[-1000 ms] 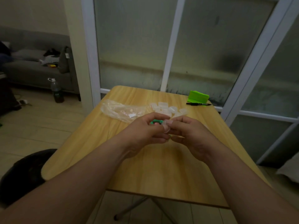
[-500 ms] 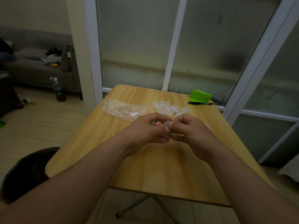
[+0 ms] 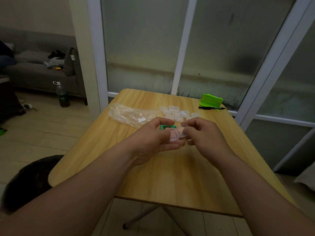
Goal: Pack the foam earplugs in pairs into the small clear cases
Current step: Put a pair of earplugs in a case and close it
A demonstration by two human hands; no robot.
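Observation:
Above the middle of the wooden table [image 3: 170, 176], my left hand [image 3: 153, 138] and my right hand [image 3: 204, 133] meet around one small clear case [image 3: 175, 133]. Both hands pinch it, and something pinkish shows through the plastic. A green earplug [image 3: 164, 126] peeks out just behind my left fingers. Several more small clear cases [image 3: 177, 113] lie in a cluster farther back on the table. Other earplugs are hidden by my hands.
A crumpled clear plastic bag [image 3: 131, 114] lies left of the cases. A green box [image 3: 211, 100] and a black pen [image 3: 211, 108] sit at the far right corner. Glass doors stand behind the table; a dark stool [image 3: 30, 178] is at the lower left.
My hands have parted slightly, and the clear case between them is now plainly visible. The green earplug shows more clearly behind my left fingers.

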